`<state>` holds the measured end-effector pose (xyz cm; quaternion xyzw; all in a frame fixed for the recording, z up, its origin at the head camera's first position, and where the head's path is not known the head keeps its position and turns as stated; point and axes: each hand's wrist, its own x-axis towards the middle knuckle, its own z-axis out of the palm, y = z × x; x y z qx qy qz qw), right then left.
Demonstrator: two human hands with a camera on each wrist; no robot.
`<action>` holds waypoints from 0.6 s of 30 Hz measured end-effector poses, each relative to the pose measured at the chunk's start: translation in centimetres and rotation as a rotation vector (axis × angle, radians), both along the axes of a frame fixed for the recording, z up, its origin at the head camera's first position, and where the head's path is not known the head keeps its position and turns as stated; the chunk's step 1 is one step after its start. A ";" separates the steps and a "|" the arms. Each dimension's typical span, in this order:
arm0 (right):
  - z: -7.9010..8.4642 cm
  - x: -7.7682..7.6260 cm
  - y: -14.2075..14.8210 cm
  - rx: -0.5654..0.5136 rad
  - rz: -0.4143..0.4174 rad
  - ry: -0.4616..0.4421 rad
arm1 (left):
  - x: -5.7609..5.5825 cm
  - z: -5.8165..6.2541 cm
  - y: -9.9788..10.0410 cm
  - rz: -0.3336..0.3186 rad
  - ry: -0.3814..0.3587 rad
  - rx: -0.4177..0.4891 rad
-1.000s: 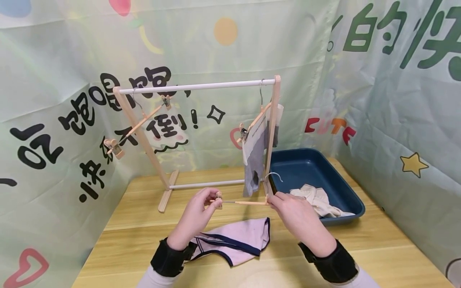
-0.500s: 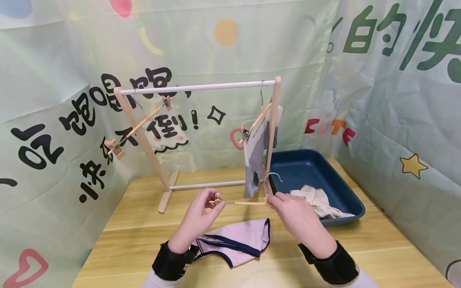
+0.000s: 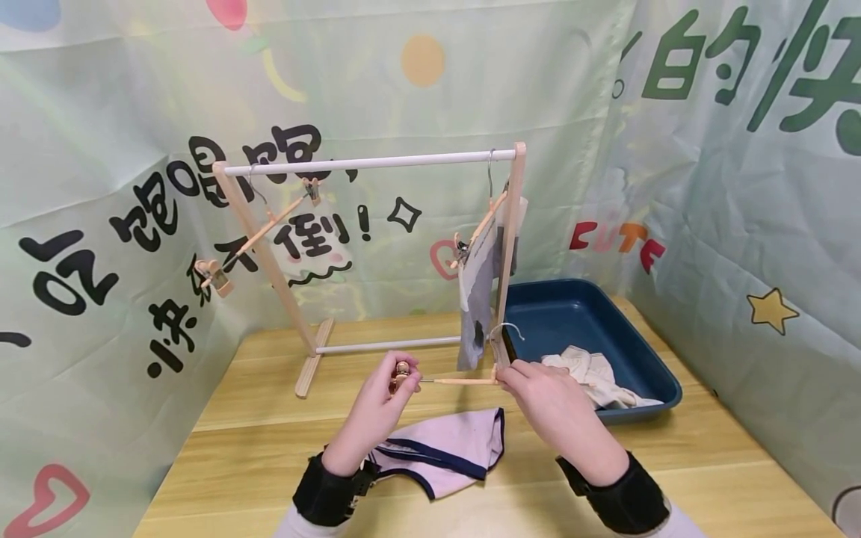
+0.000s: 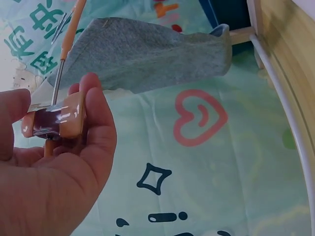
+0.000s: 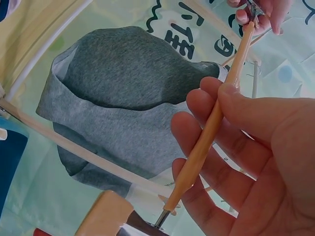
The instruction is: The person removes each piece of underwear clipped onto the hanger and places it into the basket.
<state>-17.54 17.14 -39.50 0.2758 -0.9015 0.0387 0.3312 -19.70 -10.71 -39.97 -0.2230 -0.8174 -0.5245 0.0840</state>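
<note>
Front of rack (image 3: 370, 162): left hand (image 3: 377, 400) pinches clip (image 4: 72, 118), right hand (image 3: 551, 396) pinches hanger (image 5: 202, 147); probably light, stiff, slickness unclear; grip its middle.

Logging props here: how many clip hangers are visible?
3: bare hanger left on the rail; draped hanger at the rail's right end, bearing a grey garment; held hanger in the left hand and right hand. Another may hide behind the garment.
</note>
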 end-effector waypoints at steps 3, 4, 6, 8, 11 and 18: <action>0.1 0.1 -0.1 0.002 -0.013 -0.010 | 0.0 -0.2 0.0 -0.014 -0.001 0.021; 0.1 0.1 -0.1 0.001 -0.014 -0.007 | 0.0 -0.2 0.0 -0.019 0.002 0.029; 0.1 0.1 -0.1 0.000 -0.016 0.004 | -0.1 -0.3 0.0 -0.030 0.004 0.040; 0.2 0.1 -0.1 -0.002 -0.016 0.015 | -0.1 -0.4 -0.1 -0.039 0.002 0.051; 0.2 0.1 -0.2 -0.006 -0.014 0.012 | -0.1 -0.5 -0.1 -0.046 -0.009 0.057; 0.3 0.2 -0.2 -0.022 0.000 -0.001 | 0.0 -0.5 -0.1 -0.068 -0.035 0.105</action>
